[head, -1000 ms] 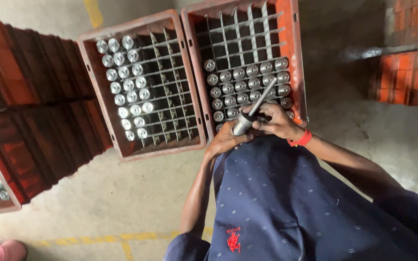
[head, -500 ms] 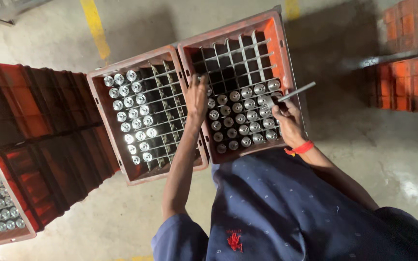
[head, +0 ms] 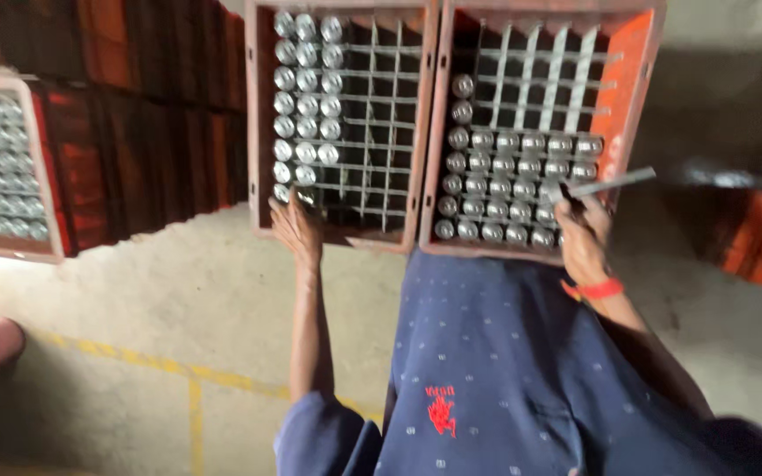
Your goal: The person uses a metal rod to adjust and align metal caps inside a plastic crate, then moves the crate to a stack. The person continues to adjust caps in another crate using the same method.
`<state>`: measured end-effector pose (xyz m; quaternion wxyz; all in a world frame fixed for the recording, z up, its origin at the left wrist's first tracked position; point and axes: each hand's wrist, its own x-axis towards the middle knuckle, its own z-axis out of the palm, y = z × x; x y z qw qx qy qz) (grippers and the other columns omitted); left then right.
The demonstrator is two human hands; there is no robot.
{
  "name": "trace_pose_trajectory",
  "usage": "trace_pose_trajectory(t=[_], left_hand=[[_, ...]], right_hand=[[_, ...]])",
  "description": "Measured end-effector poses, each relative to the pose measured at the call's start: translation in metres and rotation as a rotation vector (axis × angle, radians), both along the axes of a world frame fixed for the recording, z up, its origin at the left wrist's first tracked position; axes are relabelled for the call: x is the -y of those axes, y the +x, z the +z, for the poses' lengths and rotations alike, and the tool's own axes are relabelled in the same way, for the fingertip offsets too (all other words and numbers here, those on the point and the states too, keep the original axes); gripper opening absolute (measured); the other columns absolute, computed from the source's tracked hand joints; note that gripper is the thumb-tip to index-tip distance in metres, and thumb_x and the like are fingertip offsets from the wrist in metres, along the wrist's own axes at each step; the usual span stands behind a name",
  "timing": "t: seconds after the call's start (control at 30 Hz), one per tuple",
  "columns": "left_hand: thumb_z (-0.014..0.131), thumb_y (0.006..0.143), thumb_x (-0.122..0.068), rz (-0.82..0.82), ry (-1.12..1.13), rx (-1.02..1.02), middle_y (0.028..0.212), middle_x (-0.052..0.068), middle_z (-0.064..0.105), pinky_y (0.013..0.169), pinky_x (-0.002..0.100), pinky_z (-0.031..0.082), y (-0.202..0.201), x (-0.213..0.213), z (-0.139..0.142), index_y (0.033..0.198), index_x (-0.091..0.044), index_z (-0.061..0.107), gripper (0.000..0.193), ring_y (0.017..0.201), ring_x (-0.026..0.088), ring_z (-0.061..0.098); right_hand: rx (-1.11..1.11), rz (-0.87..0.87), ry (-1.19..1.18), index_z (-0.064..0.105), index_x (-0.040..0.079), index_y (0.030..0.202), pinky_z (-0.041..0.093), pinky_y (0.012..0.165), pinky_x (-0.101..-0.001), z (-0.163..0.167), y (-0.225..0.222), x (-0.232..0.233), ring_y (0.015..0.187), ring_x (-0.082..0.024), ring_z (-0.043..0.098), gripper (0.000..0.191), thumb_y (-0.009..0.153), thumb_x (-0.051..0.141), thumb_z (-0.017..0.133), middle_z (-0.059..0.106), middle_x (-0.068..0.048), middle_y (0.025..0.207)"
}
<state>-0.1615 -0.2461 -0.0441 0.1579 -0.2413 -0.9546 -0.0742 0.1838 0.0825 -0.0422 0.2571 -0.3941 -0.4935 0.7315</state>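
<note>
At the near rim of the left crate (head: 256, 132), toward seven o'clock of its grid, the left hand (head: 296, 227) rests with fingers spread and only slightly curled, fingertips touching the crate edge beside the lowest capped bottles (head: 307, 104); it grips nothing that can be made out. The bottles fill the three left columns of this crate, the cells to their right standing bare.

At four o'clock of the right crate (head: 637, 88), the right hand (head: 582, 234) is closed around a thin grey metal rod (head: 608, 183), which juts out toward two o'clock over the crate's corner. A red wristband (head: 594, 289) sits just below the hand. The second batch of bottles (head: 509, 189) occupies the nearer rows of this crate, with two more running up the left column toward twelve o'clock.

Handling, as a judgement: the bottles are probably glass, so rigid, breakable and smooth-sided, and a loaded crate would be heavy; a single bottle is best taken by the neck under its cap, a crate by its two opposite rims. Motion blur leaves the rod's far tip unclear.

At nine o'clock, a further crate (head: 41, 159) of capped bottles sits on a red stack.
</note>
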Motion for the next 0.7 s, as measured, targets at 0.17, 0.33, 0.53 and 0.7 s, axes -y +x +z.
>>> trace_pose_trajectory(t=[0.17, 0.33, 0.53, 0.7], left_hand=[[0.087, 0.086, -0.024, -0.14, 0.162, 0.186, 0.117, 0.025, 0.067, 0.082, 0.052, 0.053, -0.012, 0.01, 0.011, 0.125, -0.005, 0.064, 0.049, 0.103, 0.042, 0.065], [0.092, 0.078, -0.028, -0.071, 0.406, 0.409, 0.095, 0.014, 0.07, 0.077, 0.042, 0.058, -0.014, 0.026, 0.072, 0.104, -0.005, 0.072, 0.04, 0.087, 0.03, 0.07], [0.083, 0.092, -0.016, -0.016, 1.153, 0.949, 0.095, 0.002, 0.061, 0.068, 0.03, 0.049, 0.025, -0.076, 0.036, 0.108, -0.006, 0.056, 0.033, 0.078, 0.013, 0.058], [0.084, 0.077, -0.018, -0.273, 0.675, 0.959, 0.082, 0.009, 0.072, 0.063, 0.037, 0.055, 0.116, -0.162, 0.013, 0.104, -0.002, 0.067, 0.035, 0.07, 0.021, 0.066]], right_hand=[[0.026, 0.074, -0.015, 0.064, 0.0, 0.13, 0.045, 0.082, -0.021, -0.003, -0.007, 0.007, 0.093, -0.005, 0.056, 0.034, 0.096, -0.003, 0.067, 0.064, 0.003, 0.107], [0.095, 0.079, -0.08, 0.063, 0.001, 0.134, 0.044, 0.079, -0.0195, 0.016, 0.003, 0.017, 0.088, -0.003, 0.054, 0.039, 0.095, 0.0, 0.067, 0.063, 0.005, 0.103], [0.072, 0.178, -0.105, 0.063, -0.003, 0.13, 0.045, 0.078, -0.0215, 0.028, -0.024, 0.03, 0.087, -0.005, 0.055, 0.034, 0.096, 0.001, 0.069, 0.063, 0.004, 0.099], [-0.013, 0.222, 0.009, 0.065, -0.001, 0.133, 0.045, 0.078, -0.0238, 0.061, -0.054, 0.027, 0.087, -0.006, 0.055, 0.04, 0.095, 0.008, 0.073, 0.064, 0.002, 0.102]])
